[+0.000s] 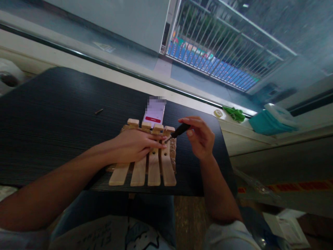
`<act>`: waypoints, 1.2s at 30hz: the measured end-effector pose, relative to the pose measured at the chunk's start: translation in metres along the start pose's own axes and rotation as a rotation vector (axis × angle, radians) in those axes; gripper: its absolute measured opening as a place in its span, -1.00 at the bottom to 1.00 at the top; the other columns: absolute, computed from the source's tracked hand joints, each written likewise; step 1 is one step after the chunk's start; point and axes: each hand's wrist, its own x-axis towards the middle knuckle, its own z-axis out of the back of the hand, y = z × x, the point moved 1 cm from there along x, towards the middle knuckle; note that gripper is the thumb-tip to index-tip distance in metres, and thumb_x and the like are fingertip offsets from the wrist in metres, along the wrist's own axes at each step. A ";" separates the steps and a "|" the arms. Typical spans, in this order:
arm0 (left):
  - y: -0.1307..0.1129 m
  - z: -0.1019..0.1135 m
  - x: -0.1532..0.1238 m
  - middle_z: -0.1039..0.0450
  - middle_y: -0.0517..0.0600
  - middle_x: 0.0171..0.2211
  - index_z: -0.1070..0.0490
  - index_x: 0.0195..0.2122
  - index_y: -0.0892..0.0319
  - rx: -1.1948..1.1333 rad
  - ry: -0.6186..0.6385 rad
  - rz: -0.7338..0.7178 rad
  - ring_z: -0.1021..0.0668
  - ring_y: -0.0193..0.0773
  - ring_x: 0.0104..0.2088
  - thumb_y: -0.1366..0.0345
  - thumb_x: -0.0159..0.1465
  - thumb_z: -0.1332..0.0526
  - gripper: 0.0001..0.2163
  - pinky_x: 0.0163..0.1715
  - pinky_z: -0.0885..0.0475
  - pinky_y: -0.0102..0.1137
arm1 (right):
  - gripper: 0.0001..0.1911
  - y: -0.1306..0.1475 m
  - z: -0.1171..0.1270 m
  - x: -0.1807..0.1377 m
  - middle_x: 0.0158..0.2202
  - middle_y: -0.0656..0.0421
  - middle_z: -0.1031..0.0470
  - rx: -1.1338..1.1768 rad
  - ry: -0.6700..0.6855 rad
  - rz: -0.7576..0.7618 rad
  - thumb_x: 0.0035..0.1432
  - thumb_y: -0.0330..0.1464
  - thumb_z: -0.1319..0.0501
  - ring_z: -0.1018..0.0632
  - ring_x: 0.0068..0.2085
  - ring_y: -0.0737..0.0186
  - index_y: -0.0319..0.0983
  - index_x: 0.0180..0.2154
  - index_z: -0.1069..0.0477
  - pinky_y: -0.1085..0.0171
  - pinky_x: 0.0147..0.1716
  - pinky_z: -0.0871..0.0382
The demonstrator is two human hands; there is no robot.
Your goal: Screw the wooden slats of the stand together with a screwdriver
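A small wooden frame of several pale slats [153,163] lies on the dark table [52,125], near its front edge. My left hand [135,145] rests flat on the slats, fingers stretched out to the right. My right hand [200,137] pinches a small screwdriver with a black handle [180,130]. The screwdriver's tip touches the rightmost slat beside my left fingertips. Behind the frame a phone [154,114] with a lit white screen is propped up.
A small dark screw or stick [99,111] lies on the table at the back left. On the ledge to the right are a green cloth [234,113] and a teal container [270,121]. A barred window [221,45] rises behind. Papers [283,225] lie on the floor at right.
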 end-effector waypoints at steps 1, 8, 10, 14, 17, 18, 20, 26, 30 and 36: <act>0.000 0.000 0.000 -0.27 -0.17 0.26 -0.42 0.15 -0.11 0.001 -0.002 0.005 -0.42 -0.18 0.21 0.40 0.33 -0.02 -0.57 0.19 -0.32 -0.23 | -0.71 0.001 0.000 0.000 -0.13 0.20 -0.53 0.014 0.008 -0.012 0.25 -0.31 -0.13 -0.55 -0.13 0.18 0.04 0.00 -0.40 0.11 -0.28 -0.50; -0.002 0.002 0.000 -0.26 -0.20 0.26 -0.42 0.14 -0.13 0.029 0.026 0.044 -0.43 -0.17 0.20 0.40 0.32 -0.03 -0.57 0.17 -0.34 -0.22 | -0.72 0.000 -0.002 -0.003 -0.14 0.21 -0.57 0.055 0.008 -0.097 0.23 -0.31 -0.17 -0.60 -0.19 0.22 -0.01 -0.01 -0.39 0.11 -0.27 -0.57; -0.002 0.003 0.000 -0.26 -0.20 0.26 -0.42 0.14 -0.12 0.038 0.028 0.042 -0.43 -0.17 0.20 0.40 0.31 -0.03 -0.57 0.17 -0.35 -0.24 | -0.73 -0.001 -0.001 -0.003 -0.18 0.23 -0.58 0.045 -0.006 -0.110 0.22 -0.31 -0.20 -0.59 -0.23 0.24 0.00 -0.03 -0.40 0.15 -0.31 -0.57; -0.002 0.003 0.000 -0.25 -0.22 0.26 -0.41 0.14 -0.14 0.036 0.029 0.043 -0.45 -0.18 0.18 0.40 0.31 -0.03 -0.56 0.17 -0.35 -0.23 | -0.72 -0.003 -0.001 -0.002 -0.24 0.27 -0.57 0.054 -0.047 -0.095 0.18 -0.32 -0.25 -0.57 -0.32 0.30 0.03 -0.05 -0.40 0.20 -0.39 -0.51; -0.001 0.002 0.000 -0.25 -0.24 0.26 -0.41 0.14 -0.16 0.037 0.004 0.037 -0.46 -0.21 0.17 0.39 0.31 -0.05 -0.56 0.18 -0.33 -0.27 | -0.74 -0.004 -0.001 -0.001 -0.27 0.27 -0.56 0.047 -0.072 -0.123 0.15 -0.28 -0.28 -0.55 -0.36 0.31 0.00 -0.09 -0.40 0.20 -0.42 -0.49; -0.001 0.001 0.000 -0.25 -0.24 0.26 -0.41 0.14 -0.16 0.041 -0.002 0.035 -0.46 -0.22 0.17 0.39 0.31 -0.05 -0.56 0.18 -0.33 -0.28 | -0.75 -0.004 -0.002 -0.001 -0.28 0.27 -0.55 0.042 -0.081 -0.132 0.13 -0.26 -0.29 -0.54 -0.38 0.31 -0.02 -0.11 -0.40 0.20 -0.43 -0.48; -0.001 0.001 0.000 -0.25 -0.25 0.26 -0.41 0.14 -0.16 0.050 0.000 0.031 -0.47 -0.21 0.16 0.39 0.31 -0.05 -0.56 0.17 -0.35 -0.28 | -0.74 -0.004 -0.002 0.000 -0.31 0.27 -0.54 0.040 -0.097 -0.140 0.10 -0.22 -0.31 -0.52 -0.40 0.31 -0.04 -0.14 -0.39 0.21 -0.46 -0.46; -0.001 0.002 0.000 -0.23 -0.24 0.27 -0.41 0.15 -0.15 0.055 0.013 0.023 -0.45 -0.18 0.18 0.39 0.31 -0.03 -0.55 0.17 -0.36 -0.24 | -0.71 -0.003 -0.004 0.003 -0.33 0.29 -0.45 0.064 -0.143 -0.120 0.03 -0.20 -0.36 -0.44 -0.44 0.37 -0.05 -0.21 -0.35 0.27 -0.53 -0.35; -0.003 0.003 0.000 -0.24 -0.21 0.27 -0.41 0.15 -0.11 0.049 0.022 0.009 -0.46 -0.20 0.17 0.41 0.30 -0.04 -0.56 0.17 -0.35 -0.27 | -0.66 -0.003 -0.005 0.005 -0.36 0.30 -0.37 0.035 -0.178 -0.119 0.00 -0.14 -0.36 -0.41 -0.45 0.37 -0.05 -0.26 -0.28 0.28 -0.55 -0.31; -0.001 0.003 0.000 -0.24 -0.21 0.27 -0.42 0.14 -0.10 0.038 0.009 0.006 -0.47 -0.21 0.16 0.40 0.31 -0.04 -0.56 0.17 -0.35 -0.29 | -0.65 -0.004 -0.007 0.006 -0.39 0.30 -0.29 -0.012 -0.184 -0.080 0.02 -0.12 -0.34 -0.36 -0.45 0.36 -0.04 -0.27 -0.21 0.29 -0.56 -0.29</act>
